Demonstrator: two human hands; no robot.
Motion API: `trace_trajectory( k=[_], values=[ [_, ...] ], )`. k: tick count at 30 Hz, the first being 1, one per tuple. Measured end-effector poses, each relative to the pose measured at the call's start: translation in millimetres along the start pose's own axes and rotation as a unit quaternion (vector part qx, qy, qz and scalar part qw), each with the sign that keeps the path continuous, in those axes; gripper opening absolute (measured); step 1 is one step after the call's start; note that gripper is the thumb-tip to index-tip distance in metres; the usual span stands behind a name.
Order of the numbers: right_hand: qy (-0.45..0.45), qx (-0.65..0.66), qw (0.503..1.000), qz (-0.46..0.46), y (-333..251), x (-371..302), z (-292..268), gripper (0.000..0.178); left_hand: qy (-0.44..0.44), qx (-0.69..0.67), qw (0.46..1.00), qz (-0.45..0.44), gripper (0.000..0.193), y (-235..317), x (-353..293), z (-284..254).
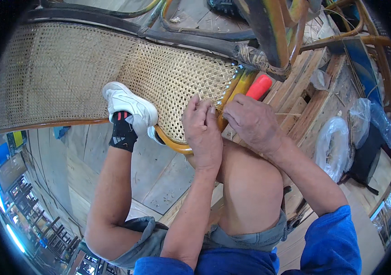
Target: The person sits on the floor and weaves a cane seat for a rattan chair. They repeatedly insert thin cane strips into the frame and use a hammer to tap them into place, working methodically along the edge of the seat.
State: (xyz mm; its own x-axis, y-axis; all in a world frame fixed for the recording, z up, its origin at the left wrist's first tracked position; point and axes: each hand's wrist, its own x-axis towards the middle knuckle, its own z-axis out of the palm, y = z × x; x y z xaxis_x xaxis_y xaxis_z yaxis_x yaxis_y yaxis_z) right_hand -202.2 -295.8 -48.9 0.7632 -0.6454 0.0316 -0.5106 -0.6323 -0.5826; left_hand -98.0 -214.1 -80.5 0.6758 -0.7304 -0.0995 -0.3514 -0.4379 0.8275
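A woven cane panel (172,78) stretches across a curved rattan frame (180,147), part of a long piece of furniture. My left hand (202,133) rests at the panel's right end, fingers bent and pinched together over the weave. Close beside it, my right hand (252,121) is closed at the frame's edge. A thin cane strand seems to run between the fingertips, and a pale strand (288,114) sticks out right of my right hand. What my left fingertips hold is hidden. Just beyond my right hand lies a red handle (259,86); the rest of that tool is hidden.
My white shoe (131,107) presses on the panel's near edge. Dark rattan legs (268,36) rise at the back. Wooden slats (303,87) lie on the right, with a coil in clear plastic (333,146) and a dark pouch (367,158) beyond.
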Motion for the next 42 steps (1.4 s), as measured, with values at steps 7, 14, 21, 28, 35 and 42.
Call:
trace_trajectory(
  k=[7, 14, 21, 28, 35, 42],
  values=[
    [0.015, 0.013, 1.0, 0.007, 2, -4, 6, 0.012, -0.022, -0.001, 1.0, 0.02, 0.017, -7, 0, 2],
    [0.034, 0.032, 0.999, -0.003, 1, -4, 5, 0.013, -0.018, 0.008, 0.998, 0.053, 0.012, -5, 3, -3],
    [0.031, 0.048, 0.998, 0.014, 2, -7, 7, 0.016, -0.004, -0.018, 1.0, -0.022, 0.012, 3, 8, 3],
    [0.038, 0.064, 0.997, 0.006, 5, -8, 9, 0.013, -0.053, -0.001, 0.996, -0.067, 0.013, 7, 15, 1],
    [0.046, 0.09, 0.995, 0.006, 5, -7, 10, 0.009, -0.113, 0.086, 0.989, -0.036, 0.015, 12, 19, -12],
    [0.059, 0.087, 0.994, 0.01, 6, -9, 12, 0.009, -0.039, 0.041, 0.997, 0.057, 0.013, 3, 4, -6]
  ],
)
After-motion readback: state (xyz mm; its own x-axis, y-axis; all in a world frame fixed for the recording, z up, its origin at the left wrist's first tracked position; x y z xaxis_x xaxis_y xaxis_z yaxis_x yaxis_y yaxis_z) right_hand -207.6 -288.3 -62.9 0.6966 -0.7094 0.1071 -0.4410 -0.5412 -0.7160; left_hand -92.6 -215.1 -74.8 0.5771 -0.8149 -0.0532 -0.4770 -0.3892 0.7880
